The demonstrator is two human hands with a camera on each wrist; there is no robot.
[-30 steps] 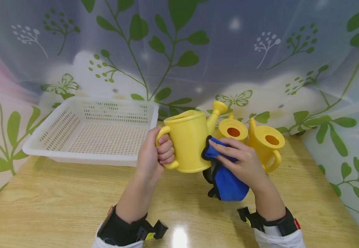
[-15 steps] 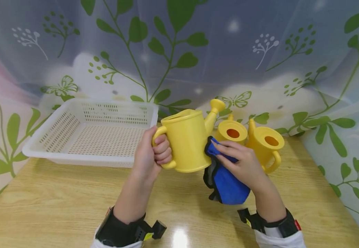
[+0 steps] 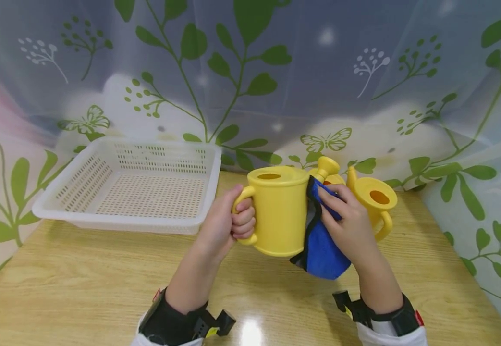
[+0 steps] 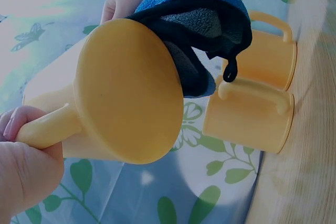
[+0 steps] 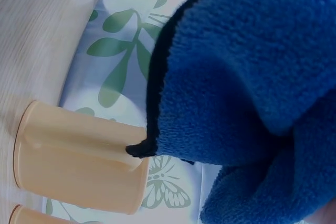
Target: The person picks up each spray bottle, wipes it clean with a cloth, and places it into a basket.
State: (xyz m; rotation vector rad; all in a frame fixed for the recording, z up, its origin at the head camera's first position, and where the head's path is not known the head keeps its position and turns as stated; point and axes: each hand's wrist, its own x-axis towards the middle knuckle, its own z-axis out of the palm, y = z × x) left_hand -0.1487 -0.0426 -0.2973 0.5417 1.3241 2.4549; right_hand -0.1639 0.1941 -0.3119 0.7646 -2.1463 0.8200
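Note:
My left hand (image 3: pixel 233 218) grips the handle of a yellow watering can (image 3: pixel 279 211), holding it above the table. Its sprinkler spout (image 3: pixel 328 166) points right and away. In the left wrist view the can's round base (image 4: pixel 128 93) faces the camera. My right hand (image 3: pixel 351 223) pinches a blue cloth (image 3: pixel 325 250) with black edging and a grey underside, pressing it against the can's right side near the spout. Two more yellow watering cans stand behind the right hand: one (image 3: pixel 373 192) at the right, the other (image 4: pixel 273 59) mostly hidden in the head view.
A white perforated plastic basket (image 3: pixel 120 221) sits at the back left of the wooden table (image 3: pixel 81 278). Behind it hangs a curtain (image 3: pixel 302 86) printed with leaves and butterflies, which also runs along the sides.
The held watering can has shifted right and slightly toward me, with its top opening now more visible. The cloth has moved up along its side. The middle can is now largely covered.

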